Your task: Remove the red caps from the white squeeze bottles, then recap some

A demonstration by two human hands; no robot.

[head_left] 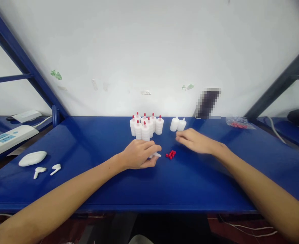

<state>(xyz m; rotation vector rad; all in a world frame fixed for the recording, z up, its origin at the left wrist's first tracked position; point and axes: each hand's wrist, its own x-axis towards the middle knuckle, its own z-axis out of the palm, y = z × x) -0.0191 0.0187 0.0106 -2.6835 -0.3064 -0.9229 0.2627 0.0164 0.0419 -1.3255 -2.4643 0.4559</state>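
Observation:
My left hand [141, 154] is wrapped round a white squeeze bottle [156, 155], mostly hidden by the fingers. Its bare nozzle points to the right. Just behind that hand stands a cluster of white bottles [145, 132] with red tips. To the right of it lies a small pile of red caps [171, 155] on the blue table. My right hand [190, 139] hovers behind and to the right of the pile, its fingers curled together; whether anything sits in them is hidden. Beyond it are two white bottles [175, 124] without caps, their nozzles bare.
A phone-like dark object [207, 103], pixelated, leans on the wall. A clear bag of red pieces [239, 124] lies at the back right. On the left are a white earbud case [32, 158], two earbuds [39, 171] and a power strip [9, 139]. Blue posts flank the table.

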